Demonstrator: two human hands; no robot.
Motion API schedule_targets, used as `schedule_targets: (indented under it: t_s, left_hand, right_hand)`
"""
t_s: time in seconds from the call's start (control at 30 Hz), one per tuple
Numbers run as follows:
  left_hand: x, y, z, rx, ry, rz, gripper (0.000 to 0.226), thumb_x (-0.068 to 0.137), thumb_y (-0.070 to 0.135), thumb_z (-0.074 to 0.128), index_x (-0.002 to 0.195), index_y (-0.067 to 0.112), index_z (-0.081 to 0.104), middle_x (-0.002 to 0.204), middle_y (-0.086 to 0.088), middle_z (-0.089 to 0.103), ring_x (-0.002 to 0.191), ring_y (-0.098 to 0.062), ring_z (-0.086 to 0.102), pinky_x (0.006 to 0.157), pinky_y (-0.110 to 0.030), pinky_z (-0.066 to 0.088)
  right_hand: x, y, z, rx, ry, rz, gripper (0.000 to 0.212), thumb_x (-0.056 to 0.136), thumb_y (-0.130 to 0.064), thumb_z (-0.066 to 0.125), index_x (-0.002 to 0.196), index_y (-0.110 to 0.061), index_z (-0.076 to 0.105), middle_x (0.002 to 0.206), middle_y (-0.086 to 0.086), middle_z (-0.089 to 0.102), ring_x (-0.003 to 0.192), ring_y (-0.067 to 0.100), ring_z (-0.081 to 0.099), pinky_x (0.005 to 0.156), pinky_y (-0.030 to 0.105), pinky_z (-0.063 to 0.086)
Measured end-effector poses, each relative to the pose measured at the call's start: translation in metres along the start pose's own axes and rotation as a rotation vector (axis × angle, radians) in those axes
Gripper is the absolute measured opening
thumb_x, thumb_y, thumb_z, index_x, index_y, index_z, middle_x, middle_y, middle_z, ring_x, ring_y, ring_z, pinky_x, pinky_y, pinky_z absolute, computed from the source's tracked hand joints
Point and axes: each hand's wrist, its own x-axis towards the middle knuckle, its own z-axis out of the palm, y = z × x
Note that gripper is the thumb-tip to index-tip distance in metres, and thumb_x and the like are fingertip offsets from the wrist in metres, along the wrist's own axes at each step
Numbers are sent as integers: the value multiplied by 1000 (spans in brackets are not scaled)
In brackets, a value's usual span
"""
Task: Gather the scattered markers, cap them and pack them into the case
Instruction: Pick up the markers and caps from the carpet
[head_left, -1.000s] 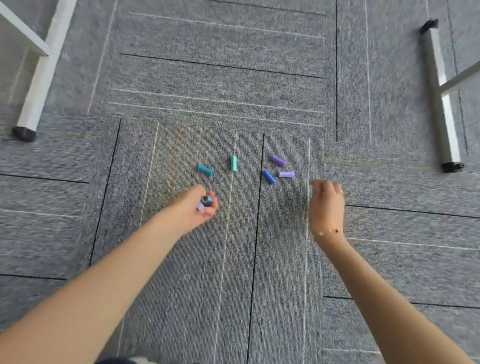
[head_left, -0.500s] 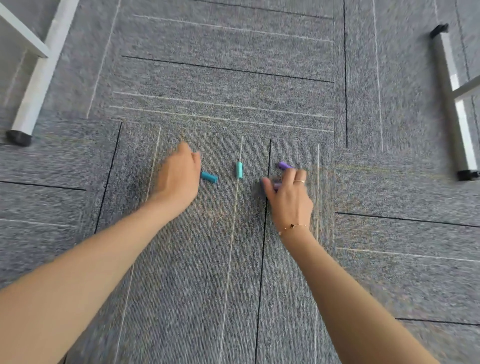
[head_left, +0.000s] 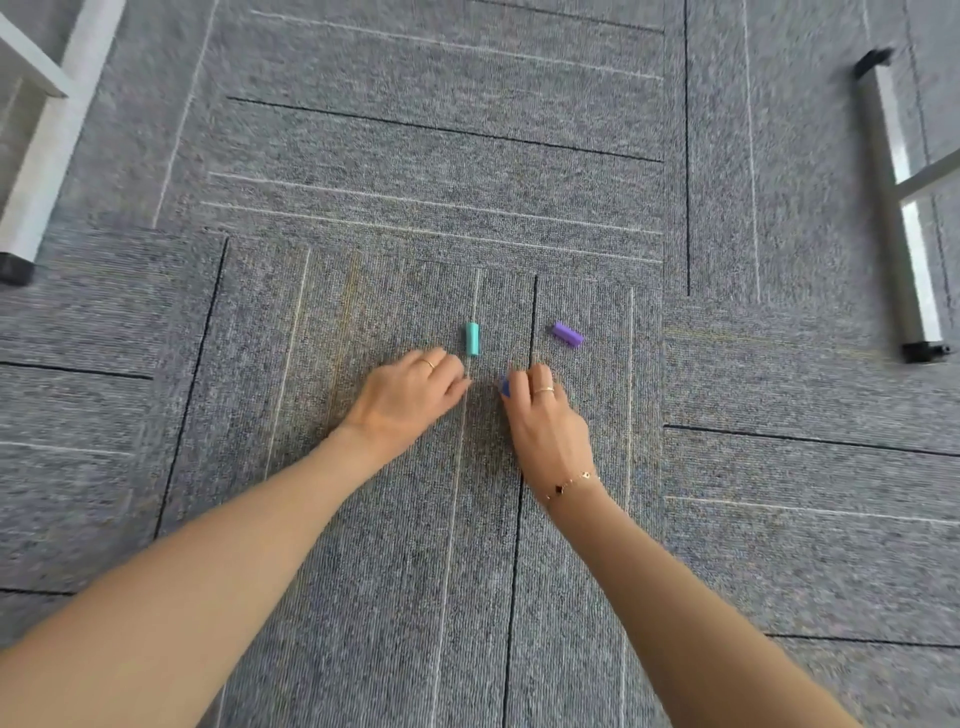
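A: Is any writing showing on the caps?
B: None is legible. The right hand (head_left: 545, 421) is curling round a blue cap (head_left: 504, 387) peeking out at its fingertips.
A: And the left hand (head_left: 410, 397)?
B: Fingers are curling; its contents are hidden. Half a second ago it was reaching the dark teal cap, now gone. Beyond are lying a turquoise cap (head_left: 472, 339) and a purple cap (head_left: 567, 333) on the carpet (head_left: 415, 571).

1. On grey carpet (head_left: 363, 597), the left hand (head_left: 410, 400) curls beside a teal cap (head_left: 472, 339).
2. The right hand (head_left: 545, 421) pinches a blue cap (head_left: 504, 387).
3. A purple cap (head_left: 567, 333) lies farther right.
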Motion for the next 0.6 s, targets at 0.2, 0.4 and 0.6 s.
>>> schedule_targets:
  t_s: [0.2,0.4,0.6]
  left_hand:
    - [34,1,-17,-177,31,-140,33,94,31,41,89,2,56,66,-1,58,39,-6,36,36,-5,18]
    - [58,17,-5,142,-244,-328,50,98,46,31,125,4,35,80,-3,54,50,-12,53,42,-23,43]
    - [55,24,-10,35,-348,-355,36,100,19,38,132,1,34,108,-17,57,58,-17,61,52,-33,56]
  right_hand:
    - [2,1,1,-35,20,-10,13,80,-6,60,91,-4,53,87,17,59,49,22,53,30,25,40]
    - [20,41,-19,21,55,260,24,98,-14,36,117,-3,48,108,19,53,63,20,51,51,25,44]
    - [55,46,-28,-96,-139,80,36,100,-19,36,133,-5,31,142,23,31,86,29,63,65,28,54]
